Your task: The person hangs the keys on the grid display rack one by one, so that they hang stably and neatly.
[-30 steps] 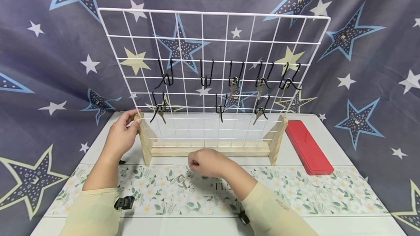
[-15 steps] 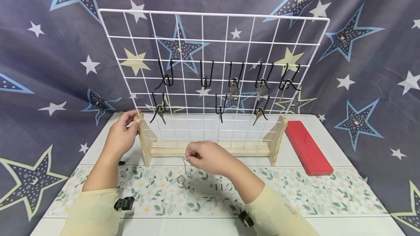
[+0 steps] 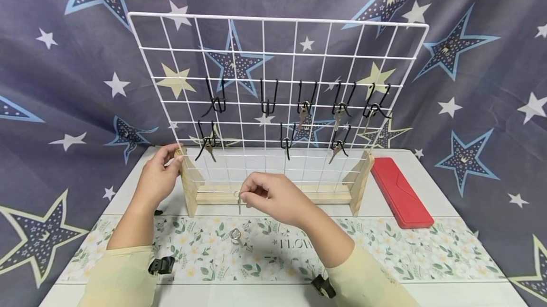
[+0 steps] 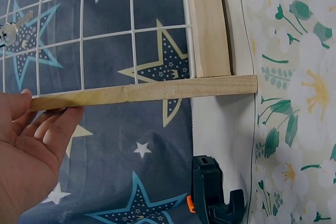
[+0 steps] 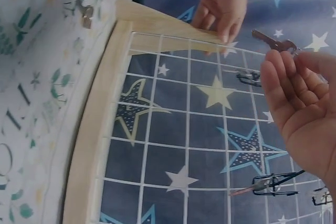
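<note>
My right hand (image 3: pixel 278 198) pinches a small key (image 3: pixel 240 205) on a ring, held in front of the white wire grid (image 3: pixel 279 53). In the right wrist view the key (image 5: pixel 274 41) sticks out past the fingertips. My left hand (image 3: pixel 159 174) grips the wooden side piece (image 3: pixel 188 183) of the grid's stand near its top, fingers on one face and thumb on the other. Black hooks (image 3: pixel 268 100) hang on the grid in two rows, and several bear keys, such as one key (image 3: pixel 304 115) in the upper row. Another ringed key (image 3: pixel 236 236) lies on the floral mat.
A red case (image 3: pixel 401 192) lies right of the stand. The floral mat (image 3: pixel 384 255) runs across the white table in front. Beside the stand's left end is a dark clamp-like object (image 4: pixel 212 192). A star-patterned cloth (image 3: pixel 64 84) hangs behind.
My right hand has lifted a key off the mat and raised it toward the grid. My left hand stays on the wooden side piece.
</note>
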Available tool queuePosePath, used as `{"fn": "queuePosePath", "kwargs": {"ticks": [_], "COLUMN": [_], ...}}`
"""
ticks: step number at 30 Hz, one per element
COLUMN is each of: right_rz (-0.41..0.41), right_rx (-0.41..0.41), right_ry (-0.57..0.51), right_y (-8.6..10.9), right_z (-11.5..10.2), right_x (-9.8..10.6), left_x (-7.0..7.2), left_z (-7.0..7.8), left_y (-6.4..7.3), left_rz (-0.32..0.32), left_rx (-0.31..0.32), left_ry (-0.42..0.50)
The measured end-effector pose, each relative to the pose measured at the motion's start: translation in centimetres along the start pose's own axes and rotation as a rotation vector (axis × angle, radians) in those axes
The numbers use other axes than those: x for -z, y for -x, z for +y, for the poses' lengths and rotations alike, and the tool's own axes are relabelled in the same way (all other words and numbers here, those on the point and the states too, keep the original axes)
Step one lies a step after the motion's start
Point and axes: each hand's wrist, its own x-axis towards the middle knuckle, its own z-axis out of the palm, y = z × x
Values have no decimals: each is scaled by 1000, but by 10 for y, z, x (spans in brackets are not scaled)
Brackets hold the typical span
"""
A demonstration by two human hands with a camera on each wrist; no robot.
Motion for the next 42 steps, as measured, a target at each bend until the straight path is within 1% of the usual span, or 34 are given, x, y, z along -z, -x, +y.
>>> {"fn": "queuePosePath", "kwargs": {"ticks": [4, 10, 13, 17, 20, 24, 33, 42], "right_rz": [39, 100, 137, 181, 206, 230, 318, 386], "right_rx": [10, 30, 65, 137, 190, 229, 247, 251], "right_ry": [-117, -219, -264, -327, -353, -368, -389, -483], "right_y": [3, 8, 9, 10, 10, 11, 8, 4], "right_z": [-7, -21, -27, -32, -34, -37, -44, -50], "right_x": [5, 16, 22, 29, 35, 42, 54, 64], "left_x": [0, 0, 0, 0, 1, 1, 0, 0], "left_z": [0, 0, 0, 1, 1, 0, -2, 0], "left_y": [0, 1, 1, 1, 1, 1, 0, 0], "left_rz": [2, 2, 2, 3, 2, -2, -5, -4], "left_rx": [0, 1, 2, -1, -2, -3, -9, -10], "left_ry": [-3, -5, -4, 2, 7, 9, 12, 12]}}
